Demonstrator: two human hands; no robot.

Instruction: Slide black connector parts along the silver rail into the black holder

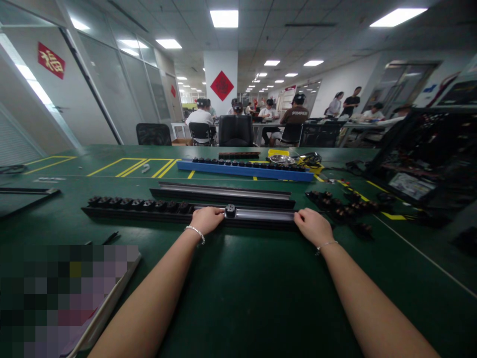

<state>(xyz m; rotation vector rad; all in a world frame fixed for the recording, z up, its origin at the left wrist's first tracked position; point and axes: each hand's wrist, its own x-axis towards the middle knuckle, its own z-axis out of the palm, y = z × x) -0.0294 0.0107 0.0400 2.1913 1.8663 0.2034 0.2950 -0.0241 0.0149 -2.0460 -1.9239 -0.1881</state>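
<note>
A long black rail [266, 215] with a shiny metal strip along its channel lies across the green table in front of me. Several small black round-topped blocks [136, 203] sit in a row in its left half. One separate block [230, 211] stands in the channel near the middle. Just left of that block, my left hand [206, 221] is closed on the rail, its fingertips beside the block. My right hand [313, 227] is closed round the rail's right end, fingers curled. The undersides of both grips are hidden.
Behind lie a second black rail [223, 193] and a blue rail [244, 170] carrying dark blocks. Loose dark parts [335, 205] are scattered at right, near a large black rack [406, 154]. A pixelated white-rimmed tray [122, 283] is at lower left. People sit at far tables.
</note>
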